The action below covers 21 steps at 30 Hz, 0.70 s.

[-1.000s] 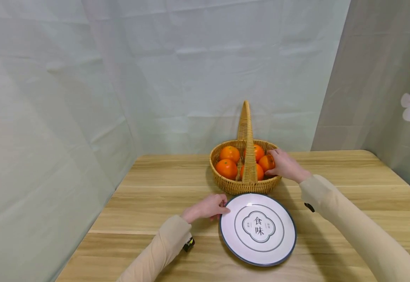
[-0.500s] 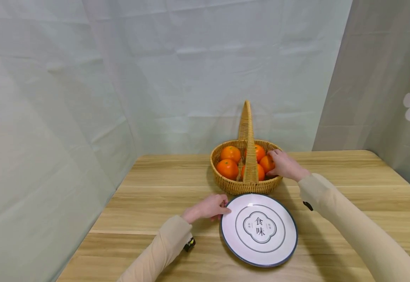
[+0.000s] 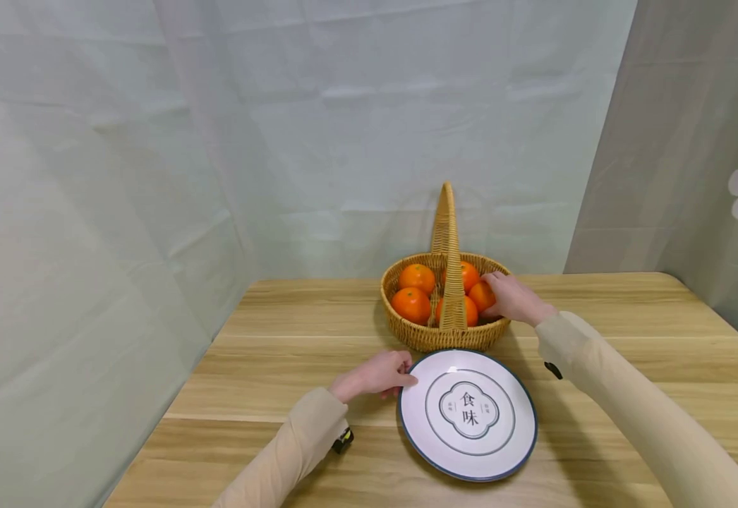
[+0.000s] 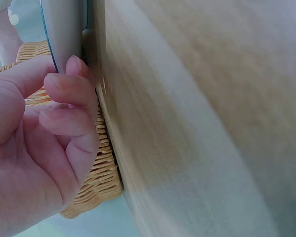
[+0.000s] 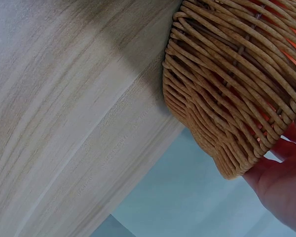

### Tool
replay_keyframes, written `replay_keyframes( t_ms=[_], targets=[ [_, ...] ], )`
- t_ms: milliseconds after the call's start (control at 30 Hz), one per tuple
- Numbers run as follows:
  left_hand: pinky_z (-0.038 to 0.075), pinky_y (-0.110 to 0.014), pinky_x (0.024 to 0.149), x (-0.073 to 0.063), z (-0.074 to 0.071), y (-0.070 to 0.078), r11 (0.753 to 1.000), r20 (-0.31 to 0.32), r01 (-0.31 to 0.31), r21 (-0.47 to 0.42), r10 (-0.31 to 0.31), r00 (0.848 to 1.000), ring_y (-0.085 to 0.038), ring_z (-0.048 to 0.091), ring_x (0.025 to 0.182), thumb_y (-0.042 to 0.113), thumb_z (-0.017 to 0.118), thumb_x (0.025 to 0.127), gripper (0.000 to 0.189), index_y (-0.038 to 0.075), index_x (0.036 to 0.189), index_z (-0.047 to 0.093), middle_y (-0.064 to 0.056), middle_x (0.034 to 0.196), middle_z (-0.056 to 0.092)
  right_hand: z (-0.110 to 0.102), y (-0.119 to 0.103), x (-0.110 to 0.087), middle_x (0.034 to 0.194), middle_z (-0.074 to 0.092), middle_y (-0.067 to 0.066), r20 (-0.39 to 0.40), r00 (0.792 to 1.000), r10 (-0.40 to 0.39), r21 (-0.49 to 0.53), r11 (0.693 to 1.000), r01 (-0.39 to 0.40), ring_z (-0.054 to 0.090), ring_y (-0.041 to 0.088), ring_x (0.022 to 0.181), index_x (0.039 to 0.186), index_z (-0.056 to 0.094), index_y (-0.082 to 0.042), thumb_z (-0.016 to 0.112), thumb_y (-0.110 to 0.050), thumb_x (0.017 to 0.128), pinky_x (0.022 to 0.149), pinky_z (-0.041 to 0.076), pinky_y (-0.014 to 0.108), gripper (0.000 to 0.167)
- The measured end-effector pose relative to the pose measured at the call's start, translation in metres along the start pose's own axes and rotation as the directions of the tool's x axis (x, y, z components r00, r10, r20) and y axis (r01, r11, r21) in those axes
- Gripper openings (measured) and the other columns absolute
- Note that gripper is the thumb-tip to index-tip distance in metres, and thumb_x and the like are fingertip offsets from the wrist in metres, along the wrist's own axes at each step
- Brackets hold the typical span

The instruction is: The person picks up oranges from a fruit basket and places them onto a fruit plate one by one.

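Note:
A white plate (image 3: 420,437) with a dark blue rim and printed characters lies on the table in front of a wicker basket (image 3: 407,339). My left hand (image 3: 378,374) pinches the plate's left rim, thumb on top and fingers curled beneath; the left wrist view shows the plate edge (image 4: 64,34) between them. Inside the basket's right end, my right hand (image 3: 513,298) holds an orange (image 3: 482,296) with fingers around its far side and thumb at its near side. From the right wrist, the basket wall (image 5: 227,89) hides most of that grip.
Several other oranges (image 3: 410,305) sit in the basket on both sides of its tall arched handle (image 3: 451,282). Pale cloth (image 3: 343,141) hangs behind and left of the wooden table (image 3: 293,310). A grey curtain (image 3: 648,176) hangs at the right.
The head view has shifted very slightly. My right hand sits a touch closer in on the orange; the left hand keeps its pinch on the plate rim.

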State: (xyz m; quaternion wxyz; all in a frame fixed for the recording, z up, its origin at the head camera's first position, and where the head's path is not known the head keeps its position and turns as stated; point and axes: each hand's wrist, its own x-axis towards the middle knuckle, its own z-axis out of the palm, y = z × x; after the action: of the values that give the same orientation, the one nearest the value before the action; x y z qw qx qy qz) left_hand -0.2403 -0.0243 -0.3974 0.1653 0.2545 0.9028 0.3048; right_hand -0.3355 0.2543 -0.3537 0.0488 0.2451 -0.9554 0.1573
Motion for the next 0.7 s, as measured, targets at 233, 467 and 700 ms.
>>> replay_keyframes(
  t_ms=[233, 467, 700],
  targets=[
    [0.036, -0.021, 0.037, 0.003, 0.001, -0.001, 1.0, 0.0, 0.001, 0.01, -0.001, 1.0, -0.013, 0.042, 0.039, 0.014, 0.061, 0.087, 0.015, 0.008, 0.081, 0.049, -0.002, 0.055, 0.05, -0.001, 0.004, 0.0, 0.108, 0.05, 0.026, -0.011, 1.0, -0.023, 0.02, 1.0, 0.023, 0.051, 0.036, 0.089, 0.117, 0.046, 0.013, 0.077, -0.011, 0.071, 0.079, 0.043, 0.048, 0.061],
    [0.036, -0.021, 0.037, 0.004, 0.001, 0.0, 1.0, -0.004, -0.005, 0.007, 0.005, 1.0, -0.013, 0.042, 0.039, 0.014, 0.062, 0.087, 0.015, 0.008, 0.081, 0.049, -0.002, 0.055, 0.05, -0.006, 0.004, 0.002, 0.109, 0.05, 0.028, -0.019, 1.0, -0.009, 0.028, 1.0, 0.01, 0.05, 0.037, 0.091, 0.117, 0.045, 0.014, 0.078, -0.012, 0.07, 0.08, 0.042, 0.048, 0.063],
    [0.036, -0.021, 0.037, 0.004, 0.0, -0.002, 1.0, -0.003, -0.006, 0.014, 0.006, 1.0, -0.012, 0.042, 0.039, 0.014, 0.062, 0.087, 0.016, 0.009, 0.08, 0.049, -0.002, 0.055, 0.049, -0.015, 0.003, 0.002, 0.111, 0.049, 0.029, -0.022, 1.0, -0.006, 0.026, 1.0, 0.006, 0.049, 0.039, 0.093, 0.12, 0.042, 0.015, 0.078, -0.011, 0.07, 0.082, 0.042, 0.049, 0.067]
  ],
)
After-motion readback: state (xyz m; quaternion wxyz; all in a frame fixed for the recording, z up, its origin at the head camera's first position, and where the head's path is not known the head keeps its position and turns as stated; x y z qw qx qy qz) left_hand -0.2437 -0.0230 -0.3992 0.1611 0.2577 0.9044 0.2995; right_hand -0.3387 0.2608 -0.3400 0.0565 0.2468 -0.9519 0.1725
